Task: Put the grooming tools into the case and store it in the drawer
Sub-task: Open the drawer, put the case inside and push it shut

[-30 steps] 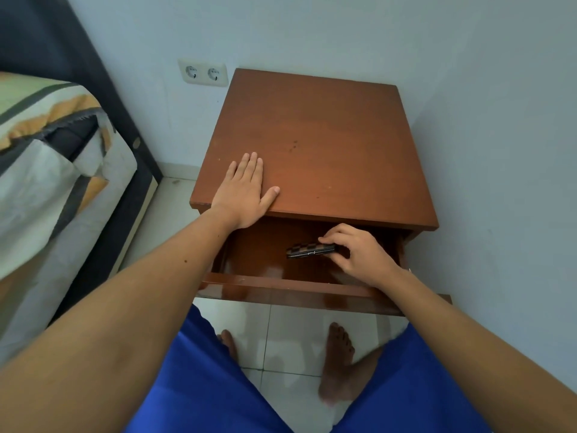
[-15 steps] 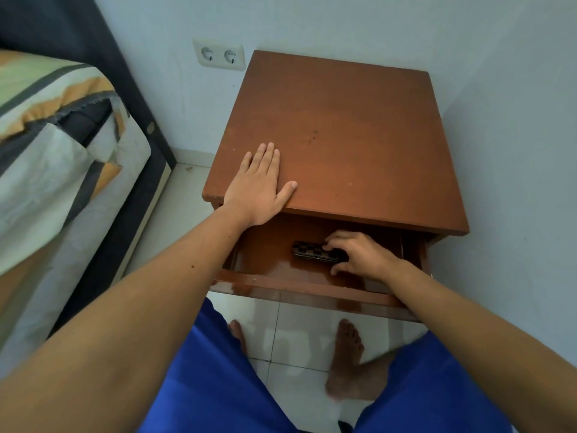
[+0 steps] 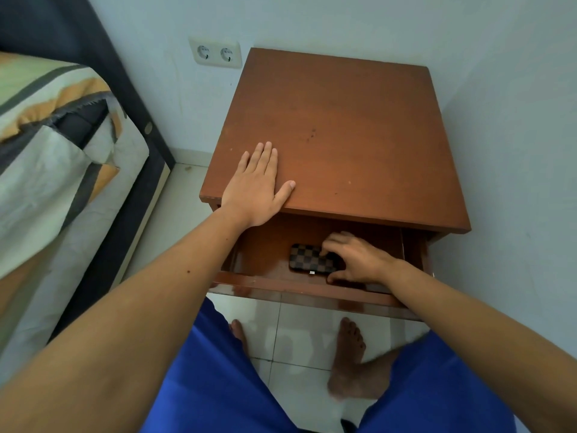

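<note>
A small closed case (image 3: 309,258) with a brown and black chequered cover lies flat on the bottom of the open drawer (image 3: 299,286) of a brown wooden nightstand (image 3: 343,135). My right hand (image 3: 356,257) is inside the drawer, fingers curled over the case's right end and touching it. My left hand (image 3: 259,185) rests flat, palm down, on the front left of the nightstand top. No loose grooming tools are in view.
A bed (image 3: 62,170) with a patterned cover and dark frame stands to the left. A double wall socket (image 3: 215,54) sits behind the nightstand. White walls close in at the back and right. My bare feet (image 3: 352,357) stand on the white tile floor under the drawer.
The case has gone from held edge-on above the drawer bottom to lying flat on it. My right hand has lowered with it. My left hand has stayed on the top.
</note>
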`<state>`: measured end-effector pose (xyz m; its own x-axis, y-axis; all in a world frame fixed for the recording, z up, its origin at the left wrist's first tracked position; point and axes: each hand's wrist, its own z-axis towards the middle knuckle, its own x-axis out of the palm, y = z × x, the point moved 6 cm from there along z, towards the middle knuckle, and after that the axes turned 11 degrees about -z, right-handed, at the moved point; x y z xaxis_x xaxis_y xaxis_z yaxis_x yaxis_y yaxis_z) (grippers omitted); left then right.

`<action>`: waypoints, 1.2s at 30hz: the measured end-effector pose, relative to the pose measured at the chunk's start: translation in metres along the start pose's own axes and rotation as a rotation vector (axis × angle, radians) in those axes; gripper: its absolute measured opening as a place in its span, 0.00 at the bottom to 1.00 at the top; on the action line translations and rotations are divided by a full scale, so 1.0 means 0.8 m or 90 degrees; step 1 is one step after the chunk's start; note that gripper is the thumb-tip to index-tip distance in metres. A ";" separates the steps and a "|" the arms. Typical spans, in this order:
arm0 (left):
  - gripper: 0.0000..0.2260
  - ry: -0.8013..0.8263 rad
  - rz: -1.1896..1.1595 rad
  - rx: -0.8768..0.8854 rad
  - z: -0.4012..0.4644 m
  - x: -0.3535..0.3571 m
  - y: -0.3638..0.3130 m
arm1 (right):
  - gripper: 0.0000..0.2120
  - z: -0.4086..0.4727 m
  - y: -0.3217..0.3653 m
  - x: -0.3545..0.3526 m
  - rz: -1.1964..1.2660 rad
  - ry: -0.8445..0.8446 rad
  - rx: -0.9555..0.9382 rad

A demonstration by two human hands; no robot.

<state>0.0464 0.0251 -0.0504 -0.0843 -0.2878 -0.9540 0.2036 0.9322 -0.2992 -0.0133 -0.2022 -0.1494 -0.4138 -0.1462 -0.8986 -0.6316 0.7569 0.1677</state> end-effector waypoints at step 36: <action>0.50 0.044 0.003 0.057 -0.004 0.003 -0.001 | 0.71 -0.123 0.004 -0.107 -0.110 -0.232 0.145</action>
<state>0.0431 0.0245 -0.0527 -0.1497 -0.2655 -0.9524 0.2898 0.9092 -0.2990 -0.0442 -0.2495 -0.0320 -0.0325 -0.0795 -0.9963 -0.4943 0.8677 -0.0531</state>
